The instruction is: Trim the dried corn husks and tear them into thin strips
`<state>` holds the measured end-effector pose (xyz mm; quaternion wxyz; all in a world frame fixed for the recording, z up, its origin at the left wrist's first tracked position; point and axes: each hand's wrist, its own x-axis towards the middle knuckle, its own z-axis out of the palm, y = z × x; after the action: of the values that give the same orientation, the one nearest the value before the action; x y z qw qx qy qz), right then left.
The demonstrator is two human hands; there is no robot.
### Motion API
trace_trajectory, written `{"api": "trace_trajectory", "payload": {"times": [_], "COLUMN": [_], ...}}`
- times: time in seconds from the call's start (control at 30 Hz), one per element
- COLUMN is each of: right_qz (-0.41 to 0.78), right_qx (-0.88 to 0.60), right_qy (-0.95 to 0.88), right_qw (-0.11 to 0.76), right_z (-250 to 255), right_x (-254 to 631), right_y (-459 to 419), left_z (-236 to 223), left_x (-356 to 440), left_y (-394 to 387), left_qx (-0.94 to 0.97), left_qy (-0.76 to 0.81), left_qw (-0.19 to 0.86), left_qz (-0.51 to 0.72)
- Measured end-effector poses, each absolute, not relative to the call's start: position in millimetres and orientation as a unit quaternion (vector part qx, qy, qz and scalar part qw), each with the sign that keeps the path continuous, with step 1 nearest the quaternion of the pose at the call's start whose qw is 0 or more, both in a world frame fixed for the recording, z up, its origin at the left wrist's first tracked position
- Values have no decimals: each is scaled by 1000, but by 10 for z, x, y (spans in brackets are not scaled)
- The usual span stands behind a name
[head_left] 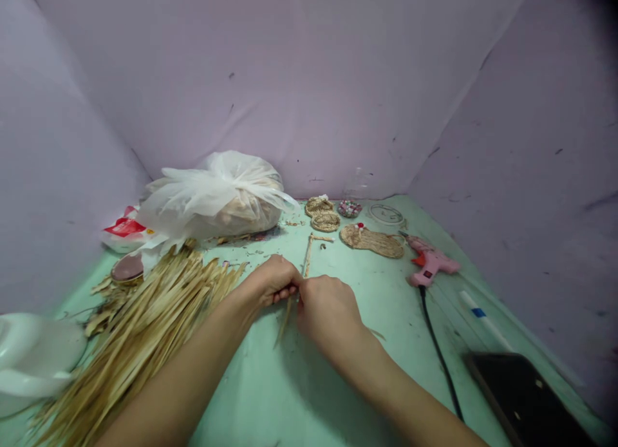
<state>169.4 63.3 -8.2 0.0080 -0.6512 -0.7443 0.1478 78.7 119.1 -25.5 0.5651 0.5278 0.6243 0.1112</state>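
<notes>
My left hand (271,281) and my right hand (326,308) meet over the green table (270,389), both with fingers closed. Between them they pinch thin straw strips (286,318), whose loose ends hang down toward me onto the table. A narrow braided straw cord (308,254) runs away from my hands toward the back. A big pile of loose straw strips (145,324) lies just left of my left forearm.
A white plastic bag (217,196) of straw sits at the back left. Woven straw discs (324,214), a woven oval mat (371,241) and a bead dish (349,209) lie behind. A pink glue gun (429,261) with black cord, a phone (526,399) and a white bowl (33,360) flank me.
</notes>
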Motion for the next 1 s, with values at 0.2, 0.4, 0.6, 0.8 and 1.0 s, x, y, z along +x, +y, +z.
{"api": "trace_trajectory", "payload": {"times": [0.2,0.4,0.6,0.8,1.0], "right_qz": [235,458,615,576,546], "right_qx": [-609,-674,-598,-619,-617], "right_qy": [-758,-525,-465,-466,-461], "right_qw": [23,245,219,263,329], "right_z": [-14,-137,-274,-467,-640], "right_x": [1983,2275,2013,1995,1943], "right_y": [724,996,960,963,913], "left_z": [-308,-298,-266,-344,-192], "left_x": [674,665,674,680,591], "left_y": [1272,1281,1259,1265,1258], "left_qx": [570,590,610,643,690], "left_qy": [593,573,566,590,620], "left_qw": [563,564,550,486,375], "left_qz": [79,77,72,50,21]}}
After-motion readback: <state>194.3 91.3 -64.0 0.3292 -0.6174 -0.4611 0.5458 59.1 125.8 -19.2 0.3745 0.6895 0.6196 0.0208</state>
